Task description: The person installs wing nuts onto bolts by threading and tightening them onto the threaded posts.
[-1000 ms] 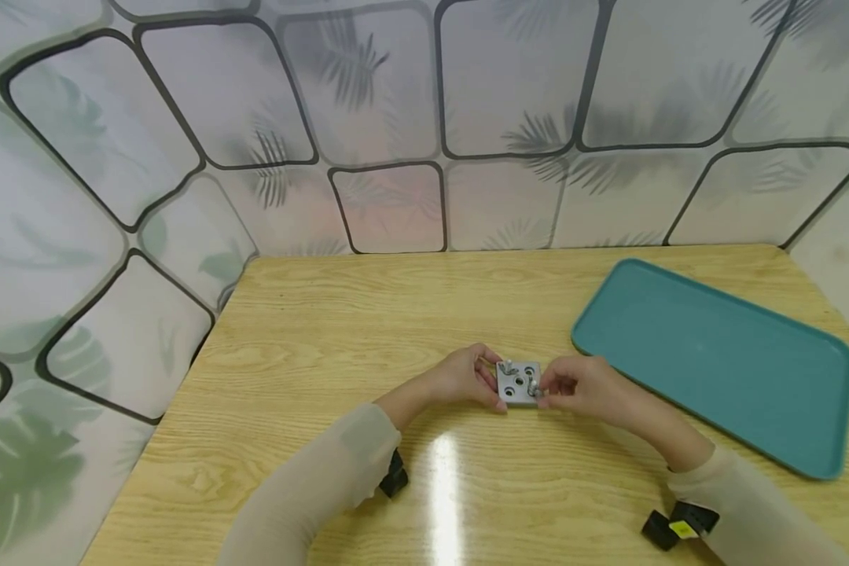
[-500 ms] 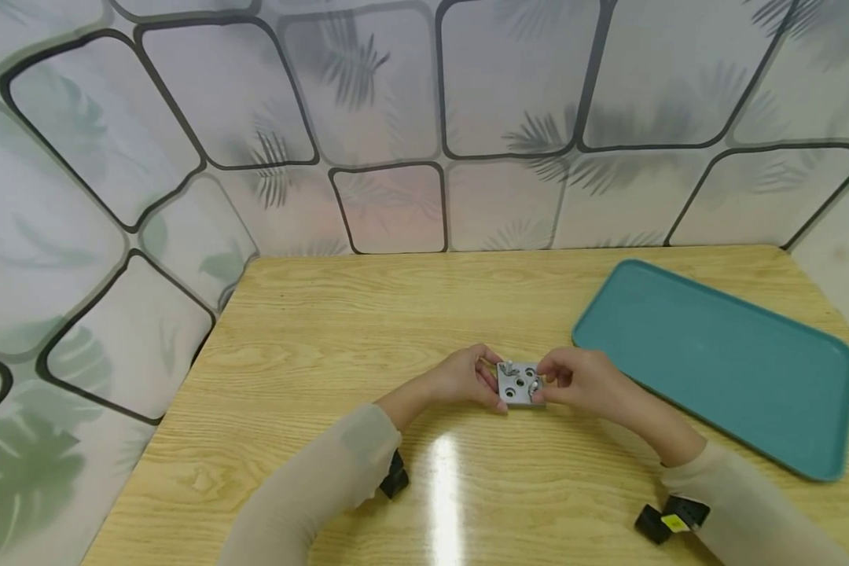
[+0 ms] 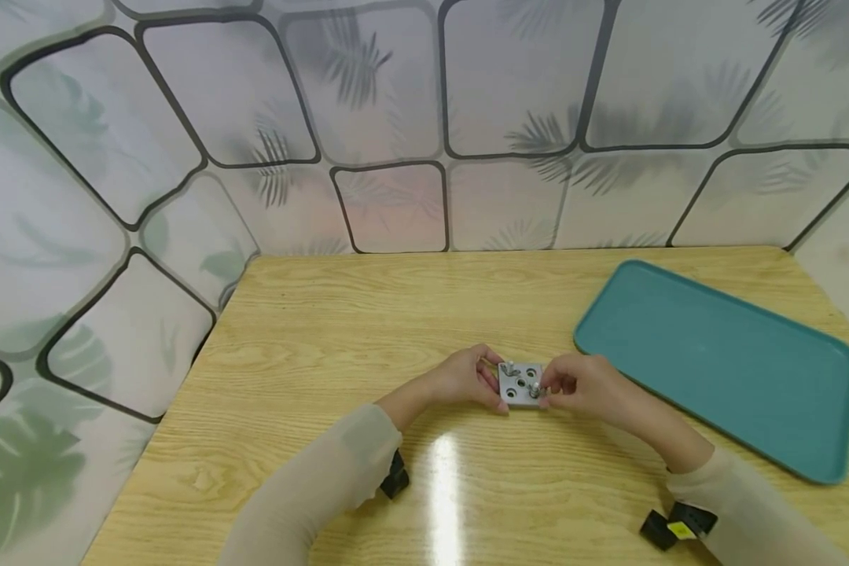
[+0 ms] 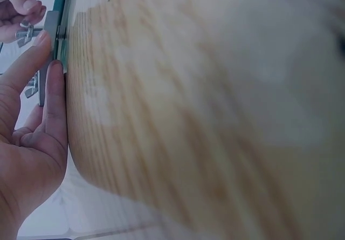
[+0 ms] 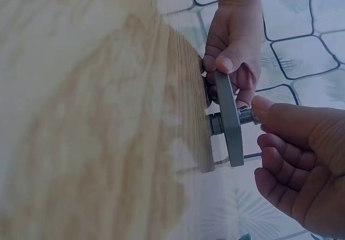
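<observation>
A small square metal plate point(image 3: 520, 385) with several holes sits near the table's middle. My left hand point(image 3: 461, 379) grips its left edge, with the thumb on one face and fingers behind, as the left wrist view shows. Two bolts with wing nuts pass through the plate. At the near right corner, my right hand point(image 3: 586, 385) has its thumb and curled fingers at a wing nut point(image 4: 25, 34). In the right wrist view, the threaded bolt point(image 5: 247, 116) meets the thumb tip, and its hex head point(image 5: 215, 124) shows below the plate. The other wing nut point(image 3: 509, 368) stands at the far left corner.
A teal tray point(image 3: 714, 369) lies slanted on the right of the wooden table point(image 3: 368, 314). A patterned wall covering point(image 3: 502, 196) rises behind the table's far edge. Black wrist cameras are strapped at both sleeves.
My right hand shifted slightly at the plate's right side and came back, its fingers changing position at the wing nut. The wing nut's angle differs. My left hand keeps the plate nearly still.
</observation>
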`<state>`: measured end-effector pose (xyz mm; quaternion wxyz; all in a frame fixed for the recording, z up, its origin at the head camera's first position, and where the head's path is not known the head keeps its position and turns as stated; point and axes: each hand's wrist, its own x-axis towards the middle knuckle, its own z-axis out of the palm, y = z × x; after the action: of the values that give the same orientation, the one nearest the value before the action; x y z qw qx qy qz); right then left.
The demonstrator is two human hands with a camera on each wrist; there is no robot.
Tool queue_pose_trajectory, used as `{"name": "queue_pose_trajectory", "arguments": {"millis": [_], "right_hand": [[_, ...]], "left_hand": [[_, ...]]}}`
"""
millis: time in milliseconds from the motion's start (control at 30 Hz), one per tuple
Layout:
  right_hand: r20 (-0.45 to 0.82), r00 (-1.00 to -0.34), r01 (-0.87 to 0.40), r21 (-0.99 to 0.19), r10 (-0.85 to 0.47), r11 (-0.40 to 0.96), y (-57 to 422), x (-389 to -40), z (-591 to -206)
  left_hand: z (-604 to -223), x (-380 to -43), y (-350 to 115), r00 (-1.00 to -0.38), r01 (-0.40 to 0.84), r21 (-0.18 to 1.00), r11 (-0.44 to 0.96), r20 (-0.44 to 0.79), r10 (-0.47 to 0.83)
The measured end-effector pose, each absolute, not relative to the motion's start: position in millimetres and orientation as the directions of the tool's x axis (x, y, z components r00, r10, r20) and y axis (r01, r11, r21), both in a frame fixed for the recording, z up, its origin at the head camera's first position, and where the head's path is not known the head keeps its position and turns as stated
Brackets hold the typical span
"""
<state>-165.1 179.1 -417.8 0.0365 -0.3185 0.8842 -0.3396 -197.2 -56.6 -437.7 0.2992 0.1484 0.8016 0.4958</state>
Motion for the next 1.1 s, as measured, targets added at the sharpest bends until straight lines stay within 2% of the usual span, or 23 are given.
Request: {"name": "queue_pose_trajectory", "arguments": {"millis": [133, 400, 633, 1100], "right_hand": [[0.143, -0.785, -0.538, -0.639, -0.602, 0.55, 179.9, -163.3, -417.5], [0.137, -0.833, -0.49, -0.633, -0.536, 0.6, 180.8, -163.2, -414.1], [0.188, -0.816, -0.533, -0.61, -0.547, 0.587, 177.8, -168.0, -420.5], [0.166, -0.815, -0.52, -0.633, -0.555, 0.573, 177.3, -166.0, -418.2]], "left_hand": [[-438.0, -197.0, -57.0, -0.776, -0.057, 0.886, 0.46, -0.329, 0.539], [-437.2, -196.0, -57.4, -0.779, -0.068, 0.891, 0.449, -0.328, 0.534], [-435.7, -195.3, -57.3, -0.778, -0.07, 0.887, 0.456, -0.335, 0.532], [-437.0, -195.7, -56.6, -0.779, -0.072, 0.891, 0.449, -0.331, 0.532]]}}
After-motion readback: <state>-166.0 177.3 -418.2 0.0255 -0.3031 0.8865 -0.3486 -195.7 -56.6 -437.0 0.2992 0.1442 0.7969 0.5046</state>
